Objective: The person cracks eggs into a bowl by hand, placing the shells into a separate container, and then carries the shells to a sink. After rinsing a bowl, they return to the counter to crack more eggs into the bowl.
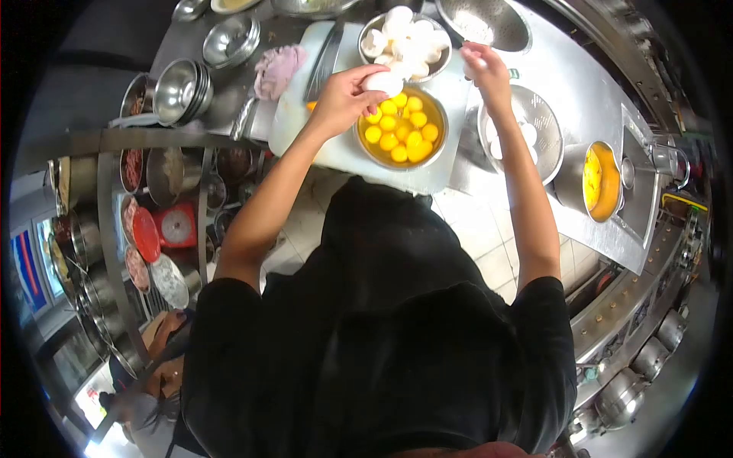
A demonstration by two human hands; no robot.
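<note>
Over the upper left rim of a metal bowl of cracked eggs (402, 130), my left hand (347, 98) holds a white egg (383, 83) in its fingers. Several yolks lie in clear egg white in that bowl. Just behind it stands a bowl heaped with white eggshells (405, 44). My right hand (489, 72) is raised right of the shells, fingers bent around something pale that I cannot make out. Below my right wrist, a perforated metal colander (544, 126) holds a few white eggs (527, 134).
A cleaver (327, 59) lies on the white cutting board (294, 122), beside a pink cloth (279, 70). Stacked metal bowls (177, 90) stand left. At right is a pot with yellow contents (602, 183). Another person (149, 412) is at the lower left.
</note>
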